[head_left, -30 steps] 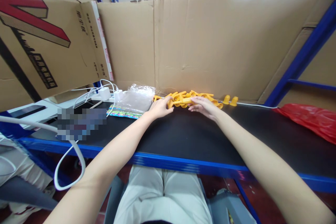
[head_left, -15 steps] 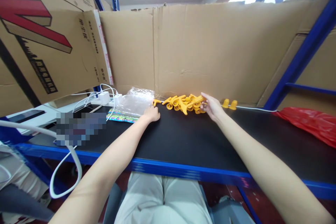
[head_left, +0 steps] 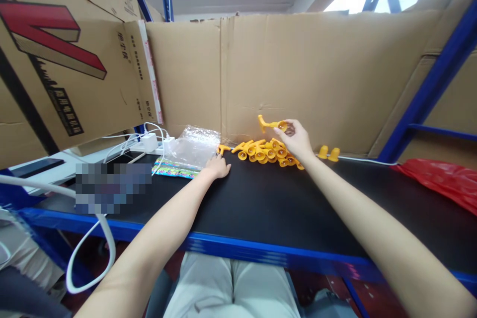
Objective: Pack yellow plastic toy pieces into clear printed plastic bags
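Observation:
My right hand (head_left: 296, 139) pinches a yellow plastic piece (head_left: 269, 124) by its round cup end. The forked end of that piece points left, and it hangs in the air above a pile of similar yellow pieces (head_left: 263, 153). On the black tabletop, my left hand (head_left: 217, 166) lies with its thumb apart from its fingers. A single yellow piece (head_left: 224, 148) is just beyond its fingertips, beside a clear plastic bag (head_left: 196, 141). Part of the left fingers is hard to make out.
Two yellow cups (head_left: 328, 153) stand right of the pile. A red plastic bag (head_left: 441, 179) lies at far right. White chargers (head_left: 149, 142) and cables are at left, near a colourful packet (head_left: 173, 168). A cardboard wall (head_left: 313, 79) closes the back; a blue rail (head_left: 261, 251) edges the front.
My right hand has lifted a yellow piece up and out of the pile, and its cup end now faces me. The left hand has stayed at nearly the same spot.

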Motion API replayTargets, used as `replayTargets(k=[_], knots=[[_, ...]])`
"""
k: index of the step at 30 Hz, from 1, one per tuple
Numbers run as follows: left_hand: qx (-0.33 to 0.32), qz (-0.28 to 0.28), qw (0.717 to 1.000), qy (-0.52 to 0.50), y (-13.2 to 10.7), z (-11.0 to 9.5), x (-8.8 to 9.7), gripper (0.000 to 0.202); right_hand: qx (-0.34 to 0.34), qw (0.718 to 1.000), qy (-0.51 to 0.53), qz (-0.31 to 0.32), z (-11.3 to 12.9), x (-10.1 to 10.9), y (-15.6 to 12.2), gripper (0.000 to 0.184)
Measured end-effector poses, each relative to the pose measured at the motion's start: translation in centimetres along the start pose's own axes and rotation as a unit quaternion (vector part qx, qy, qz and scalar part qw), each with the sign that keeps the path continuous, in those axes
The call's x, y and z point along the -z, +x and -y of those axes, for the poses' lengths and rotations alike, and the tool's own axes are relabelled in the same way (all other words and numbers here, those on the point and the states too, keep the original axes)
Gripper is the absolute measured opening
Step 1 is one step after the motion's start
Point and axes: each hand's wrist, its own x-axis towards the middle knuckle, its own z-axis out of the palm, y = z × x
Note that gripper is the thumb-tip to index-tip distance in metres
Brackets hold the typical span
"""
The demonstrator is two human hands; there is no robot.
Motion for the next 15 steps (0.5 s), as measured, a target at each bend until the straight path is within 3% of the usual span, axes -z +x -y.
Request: replayTargets(k=[4, 8, 11, 15], knots=[[-0.006, -0.008, 1.0, -0.006, -0.2, -0.1, 0.2, 0.051, 0.057, 0.977, -0.191, 0.078, -0.7, -1.8, 0.1, 0.036], [-0.014, -0.018, 1.0, -0.016, -0.1, -0.2, 0.2, 0.047, 0.106, 0.903, -0.383, 0.162, -1.3, -3.0, -0.4, 0.03], [-0.019, -0.026, 0.999, -0.02, 0.0, -0.2, 0.1, 0.045, 0.082, 0.865, -0.442, 0.223, -1.5, -3.5, -0.9, 0.031], [-0.027, -0.041, 0.998, -0.026, 0.2, -0.1, 0.0, 0.039, 0.05, 0.86, -0.436, 0.261, -2.0, -3.6, -0.9, 0.037]])
